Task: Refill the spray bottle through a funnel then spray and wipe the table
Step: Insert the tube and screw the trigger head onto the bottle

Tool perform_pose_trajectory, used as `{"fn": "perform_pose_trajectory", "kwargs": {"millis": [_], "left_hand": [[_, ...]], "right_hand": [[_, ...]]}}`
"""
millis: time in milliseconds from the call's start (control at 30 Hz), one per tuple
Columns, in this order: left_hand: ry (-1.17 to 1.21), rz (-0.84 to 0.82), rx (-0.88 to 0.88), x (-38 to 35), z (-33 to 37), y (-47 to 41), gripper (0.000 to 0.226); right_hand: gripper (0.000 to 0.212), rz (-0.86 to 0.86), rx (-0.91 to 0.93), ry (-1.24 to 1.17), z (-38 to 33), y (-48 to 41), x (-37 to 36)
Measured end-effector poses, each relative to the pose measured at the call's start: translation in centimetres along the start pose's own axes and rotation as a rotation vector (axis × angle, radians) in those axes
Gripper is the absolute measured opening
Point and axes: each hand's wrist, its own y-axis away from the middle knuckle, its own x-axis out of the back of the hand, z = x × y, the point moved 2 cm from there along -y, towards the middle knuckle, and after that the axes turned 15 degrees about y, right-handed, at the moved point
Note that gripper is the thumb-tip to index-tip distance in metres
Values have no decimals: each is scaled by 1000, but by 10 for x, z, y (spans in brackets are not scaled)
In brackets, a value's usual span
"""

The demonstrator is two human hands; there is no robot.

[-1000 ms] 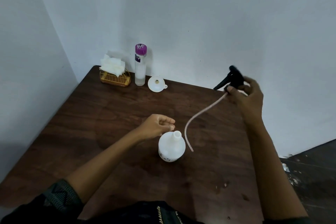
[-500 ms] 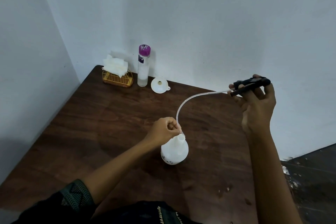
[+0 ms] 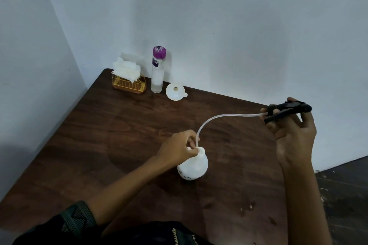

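A round white spray bottle (image 3: 194,167) stands uncapped on the dark wooden table (image 3: 111,137). My left hand (image 3: 179,148) pinches the lower end of the clear dip tube (image 3: 215,118) right at the bottle's neck. My right hand (image 3: 292,135) holds the black trigger sprayer head (image 3: 286,110) up in the air to the right, the tube arching from it down to the bottle. A white funnel (image 3: 175,91) lies at the back of the table beside a tall clear bottle with a purple cap (image 3: 157,71).
A gold wire holder with white napkins (image 3: 128,81) sits in the back left corner. Walls close the table on the left and back. The table's right edge drops to a dark floor (image 3: 344,195).
My left hand took hold of the tube's free end and brought it to the bottle's neck. My right hand turned the sprayer head flat and moved it right.
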Motion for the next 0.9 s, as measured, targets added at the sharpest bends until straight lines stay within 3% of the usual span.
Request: {"fn": "perform_pose_trajectory", "kwargs": {"millis": [167,467,667,833,900], "left_hand": [[95,58,-44,6,-2,1,34],[137,117,-100,7,0,-4,9],[56,18,-73,6,-3,-8,5],[133,-20,-77,1,3,-8,24],[189,18,-115,1,11,-8,20]], "right_hand": [[36,-24,33,50,-2,2,4],[37,-91,78,34,-18,12,-8],[36,-98,52,57,-18,12,-11],[54,-107,28,85,-17,11,-14],[58,-101,22,87,-17,11,-14]]}}
